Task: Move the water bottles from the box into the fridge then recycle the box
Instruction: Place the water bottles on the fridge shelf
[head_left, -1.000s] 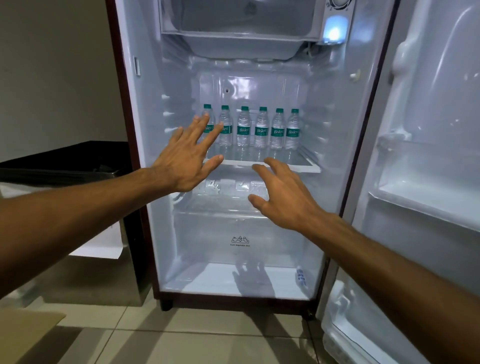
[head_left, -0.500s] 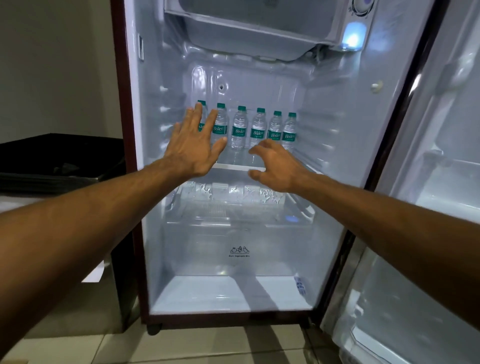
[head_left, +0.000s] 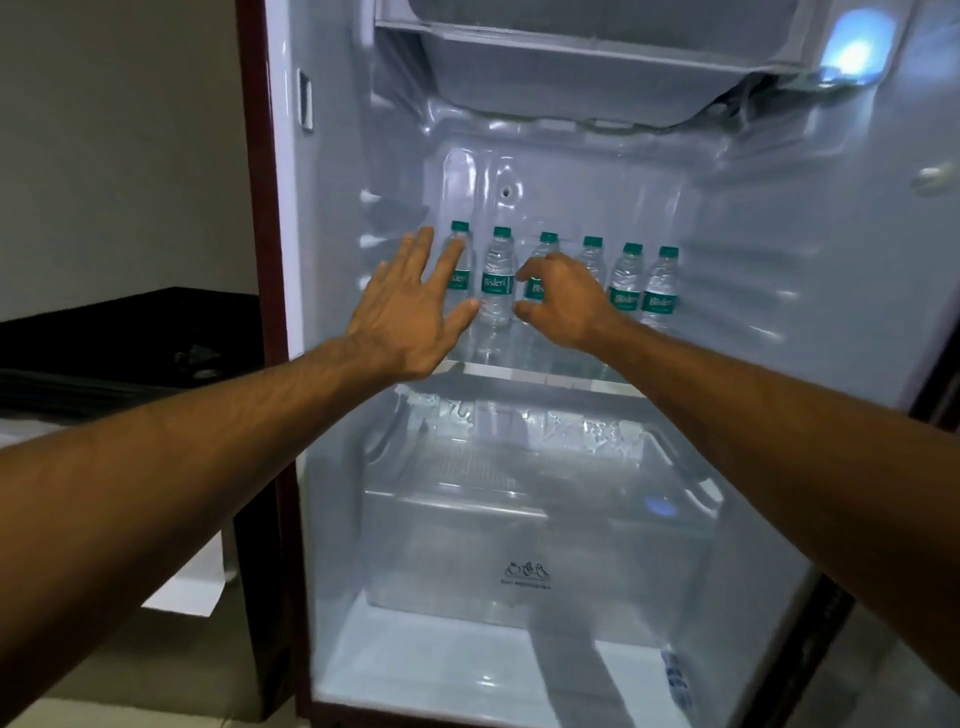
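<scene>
Several small water bottles with green caps and green labels stand in a row at the back of the fridge's glass shelf (head_left: 524, 372). My left hand (head_left: 410, 317) is flat with fingers spread, in front of the leftmost bottle (head_left: 459, 244). The second bottle (head_left: 497, 283) stands free between my hands. My right hand (head_left: 569, 304) has its fingers and thumb curled round the third bottle (head_left: 546, 244), hiding most of it. Two more bottles (head_left: 661, 291) stand to the right. The box is not in view.
The fridge stands open, lit by a lamp (head_left: 852, 52) at the top right under the freezer compartment (head_left: 571, 62). A clear crisper drawer (head_left: 519, 551) sits below the shelf. A black counter (head_left: 104, 332) lies left of the fridge.
Both hands have reached deeper into the fridge, up to the bottle row. My right hand went from flat and relaxed to curled round the third bottle. My view moved closer.
</scene>
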